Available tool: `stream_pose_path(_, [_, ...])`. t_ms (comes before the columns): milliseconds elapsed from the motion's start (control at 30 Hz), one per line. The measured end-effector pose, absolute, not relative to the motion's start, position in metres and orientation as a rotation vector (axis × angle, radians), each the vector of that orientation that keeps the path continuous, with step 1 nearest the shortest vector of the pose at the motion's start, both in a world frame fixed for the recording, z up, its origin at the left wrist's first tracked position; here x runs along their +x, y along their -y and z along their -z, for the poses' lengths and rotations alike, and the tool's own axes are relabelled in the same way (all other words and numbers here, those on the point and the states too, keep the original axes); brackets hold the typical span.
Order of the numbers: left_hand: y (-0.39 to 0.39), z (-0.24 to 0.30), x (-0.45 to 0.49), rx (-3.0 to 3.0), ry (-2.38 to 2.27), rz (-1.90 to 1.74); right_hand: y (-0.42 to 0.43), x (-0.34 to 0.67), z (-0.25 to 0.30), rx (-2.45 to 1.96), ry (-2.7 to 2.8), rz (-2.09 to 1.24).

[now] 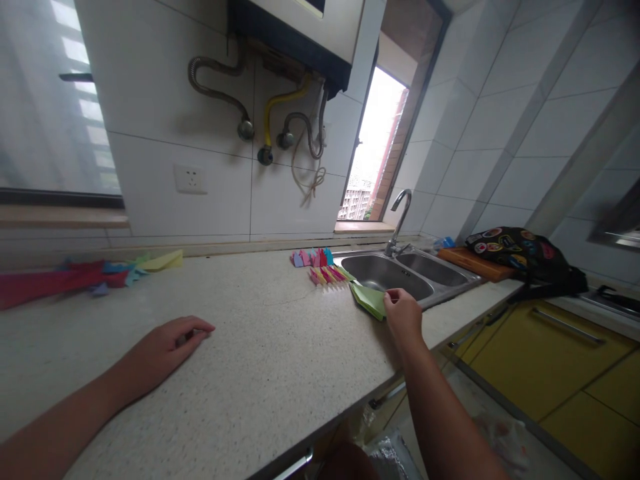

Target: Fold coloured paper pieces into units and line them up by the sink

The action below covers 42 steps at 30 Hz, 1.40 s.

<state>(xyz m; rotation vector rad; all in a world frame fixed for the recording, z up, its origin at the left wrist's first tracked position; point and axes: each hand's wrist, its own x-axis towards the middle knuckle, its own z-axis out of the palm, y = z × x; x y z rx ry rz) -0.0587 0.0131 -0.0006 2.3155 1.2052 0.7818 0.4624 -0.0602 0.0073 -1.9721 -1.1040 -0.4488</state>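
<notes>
My right hand (401, 315) pinches the right corner of a green folded paper (369, 300) beside the sink's front left edge. Just behind it, a row of pink and yellow folded paper pieces (329, 275) lies on the counter. Farther back stand several small paper pieces (313, 257) in purple, pink, red and blue. My left hand (173, 343) rests on the speckled countertop (270, 373), holding nothing, its fingers stretched out and the thumb a little apart.
Red, blue and yellow papers (95, 277) lie at the back left. A double steel sink (395, 277) with a tall faucet (400, 220) is at the right, then a wooden board (475, 263) and a dark patched bag (525, 253). A water heater (300, 33) with hoses hangs above.
</notes>
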Motion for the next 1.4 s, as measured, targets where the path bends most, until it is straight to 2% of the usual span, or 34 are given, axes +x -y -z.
stream_pose_path(133, [-0.015, 0.004, -0.060, 2.337, -1.175, -0.754, 0.061, 0.459, -0.002, -2.008, 1.146, 0.436])
stream_pose_path(300, [-0.017, 0.006, -0.061, 2.349, -1.153, -0.742, 0.066, 0.437, -0.009, -1.969, 1.228, 0.700])
stream_pose_path(433, [-0.014, 0.002, -0.058, 2.367, -1.132, -0.765, 0.058, 0.398, -0.026, -1.907, 1.352, 0.740])
stream_pose_path(533, [-0.011, -0.002, -0.056, 2.400, -1.096, -0.801, 0.041, 0.358, -0.040, -1.812, 1.637, 0.606])
stream_pose_path(733, [-0.011, -0.003, -0.057, 2.531, -1.003, -0.859, 0.003, 0.256, -0.059, -1.418, 2.481, 0.097])
stream_pose_path(833, [-0.014, -0.001, -0.059, 2.589, -1.004, -0.866, -0.013, 0.203, -0.061, -1.213, 2.701, -0.015])
stream_pose_path(1033, [-0.023, 0.002, -0.071, 2.663, -1.144, -0.864, -0.044, 0.139, -0.036, -1.056, 2.674, -0.036])
stream_pose_path(1200, [-0.033, 0.003, -0.084, 2.693, -1.374, -0.809, -0.059, 0.139, -0.003, -1.080, 2.592, -0.088])
stream_pose_path(1400, [-0.044, 0.008, -0.100, 2.589, -1.752, -0.730, -0.066, 0.146, 0.005, -1.042, 2.595, -0.145])
